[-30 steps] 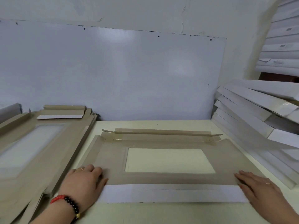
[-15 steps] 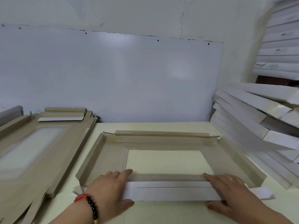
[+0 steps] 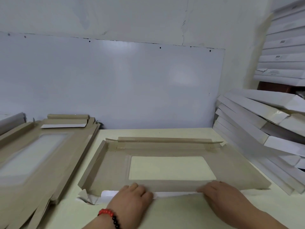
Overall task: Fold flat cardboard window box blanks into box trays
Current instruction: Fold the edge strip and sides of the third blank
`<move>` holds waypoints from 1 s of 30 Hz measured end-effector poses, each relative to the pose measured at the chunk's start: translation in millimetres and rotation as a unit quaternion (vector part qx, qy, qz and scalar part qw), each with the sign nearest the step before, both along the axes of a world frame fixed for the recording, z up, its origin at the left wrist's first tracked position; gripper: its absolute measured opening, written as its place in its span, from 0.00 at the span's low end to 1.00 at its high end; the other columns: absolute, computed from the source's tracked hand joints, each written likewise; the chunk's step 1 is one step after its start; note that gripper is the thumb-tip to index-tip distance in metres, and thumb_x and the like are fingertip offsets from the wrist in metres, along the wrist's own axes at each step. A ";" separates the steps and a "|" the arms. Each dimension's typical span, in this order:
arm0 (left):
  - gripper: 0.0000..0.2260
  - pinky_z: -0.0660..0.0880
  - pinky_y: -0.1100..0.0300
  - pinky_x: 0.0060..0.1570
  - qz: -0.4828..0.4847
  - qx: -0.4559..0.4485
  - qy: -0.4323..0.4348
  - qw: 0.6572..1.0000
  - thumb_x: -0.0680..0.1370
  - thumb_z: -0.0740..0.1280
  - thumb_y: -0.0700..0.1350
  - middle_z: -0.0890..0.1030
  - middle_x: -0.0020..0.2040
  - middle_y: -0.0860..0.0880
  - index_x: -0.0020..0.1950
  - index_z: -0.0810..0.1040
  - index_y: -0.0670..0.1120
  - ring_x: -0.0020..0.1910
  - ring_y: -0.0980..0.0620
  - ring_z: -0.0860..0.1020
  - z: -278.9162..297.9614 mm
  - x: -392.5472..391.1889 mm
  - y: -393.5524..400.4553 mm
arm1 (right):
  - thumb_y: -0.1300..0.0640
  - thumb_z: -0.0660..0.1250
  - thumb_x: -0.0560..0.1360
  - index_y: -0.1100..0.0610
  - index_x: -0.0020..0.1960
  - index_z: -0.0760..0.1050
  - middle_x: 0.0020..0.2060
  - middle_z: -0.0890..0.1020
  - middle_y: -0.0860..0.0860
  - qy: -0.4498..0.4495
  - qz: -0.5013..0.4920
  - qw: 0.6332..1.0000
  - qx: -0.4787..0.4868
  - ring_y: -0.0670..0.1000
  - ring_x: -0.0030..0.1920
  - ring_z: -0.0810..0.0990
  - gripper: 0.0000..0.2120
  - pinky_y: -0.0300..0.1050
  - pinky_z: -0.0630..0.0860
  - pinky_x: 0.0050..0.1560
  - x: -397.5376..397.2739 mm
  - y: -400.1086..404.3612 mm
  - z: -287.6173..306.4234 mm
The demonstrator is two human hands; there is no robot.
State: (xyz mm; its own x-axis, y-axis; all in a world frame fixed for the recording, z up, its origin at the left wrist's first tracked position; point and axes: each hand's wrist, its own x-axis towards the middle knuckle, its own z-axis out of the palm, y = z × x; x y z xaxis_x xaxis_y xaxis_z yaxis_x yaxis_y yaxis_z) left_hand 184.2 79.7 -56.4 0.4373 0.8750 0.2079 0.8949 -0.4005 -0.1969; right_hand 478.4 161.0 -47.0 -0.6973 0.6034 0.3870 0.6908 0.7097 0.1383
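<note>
A brown cardboard window box blank [image 3: 234,164] lies on the pale table [image 3: 178,214] in front of me, its cut-out window in the middle. The left side wall [image 3: 92,167] stands up and the far flap [image 3: 165,142] is folded over. The near flap [image 3: 175,187] is raised, and a strip of its white outer face shows below. My left hand [image 3: 133,199], with a red and black bead bracelet, curls its fingers over this flap left of centre. My right hand [image 3: 219,194] grips the same flap further right. Both thumbs are hidden.
A stack of flat brown blanks [image 3: 41,156] fills the table's left side. White folded boxes [image 3: 247,123] lean in a pile at the right, with more stacked above. A white panel [image 3: 115,83] stands against the wall behind.
My hands moved from the blank's near corners inward onto the near flap. The side walls came up, and the near flap rose from flat to standing.
</note>
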 end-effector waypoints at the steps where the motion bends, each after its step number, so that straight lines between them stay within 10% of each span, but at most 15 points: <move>1: 0.17 0.75 0.66 0.39 0.033 -0.027 -0.029 0.999 0.63 0.72 0.47 0.80 0.43 0.54 0.51 0.81 0.54 0.41 0.53 0.79 3.4 2.0 3.4 | 0.50 0.76 0.67 0.42 0.48 0.81 0.39 0.81 0.39 -0.013 -0.033 0.999 -0.037 0.40 0.39 0.79 0.10 0.33 0.69 0.37 -4.7 -1.7 4.6; 5: 0.11 0.70 0.56 0.48 0.142 -0.128 -0.100 0.977 0.77 0.55 0.45 0.77 0.55 0.49 0.58 0.70 0.51 0.54 0.47 0.75 6.6 4.9 28.5 | 0.47 0.46 0.83 0.44 0.60 0.72 0.54 0.77 0.44 -0.008 -0.086 0.991 -0.103 0.47 0.55 0.74 0.17 0.42 0.66 0.57 -25.7 9.6 -2.0; 10: 0.19 0.67 0.49 0.58 0.184 -0.125 -0.014 0.975 0.81 0.47 0.54 0.74 0.60 0.44 0.59 0.71 0.47 0.59 0.43 0.70 -1.6 32.4 53.9 | 0.49 0.54 0.80 0.51 0.59 0.78 0.59 0.79 0.52 -0.037 -0.065 0.995 -0.073 0.55 0.59 0.78 0.16 0.47 0.74 0.60 -90.7 10.1 -18.0; 12: 0.23 0.56 0.46 0.71 0.203 -0.124 -0.025 0.971 0.81 0.44 0.56 0.63 0.72 0.43 0.69 0.65 0.46 0.72 0.42 0.59 -12.1 32.6 59.6 | 0.46 0.47 0.83 0.53 0.76 0.60 0.77 0.60 0.51 -0.054 -0.068 0.986 -0.145 0.52 0.76 0.59 0.24 0.52 0.54 0.74 -104.9 14.1 -27.5; 16: 0.29 0.37 0.46 0.74 0.239 -0.164 -0.094 0.953 0.80 0.40 0.61 0.39 0.79 0.49 0.78 0.48 0.50 0.77 0.47 0.36 -27.2 4.1 59.7 | 0.43 0.41 0.82 0.50 0.79 0.42 0.78 0.42 0.46 -0.095 -0.113 0.968 -0.203 0.47 0.78 0.40 0.28 0.53 0.41 0.75 -91.8 32.4 -36.1; 30: 0.31 0.36 0.51 0.74 0.273 -0.156 -0.062 0.947 0.78 0.39 0.67 0.36 0.77 0.57 0.78 0.38 0.58 0.76 0.52 0.35 -38.0 -95.3 39.4 | 0.41 0.40 0.82 0.44 0.78 0.36 0.77 0.38 0.41 -0.067 -0.295 0.924 -0.234 0.43 0.76 0.38 0.27 0.48 0.40 0.75 70.8 76.6 -36.9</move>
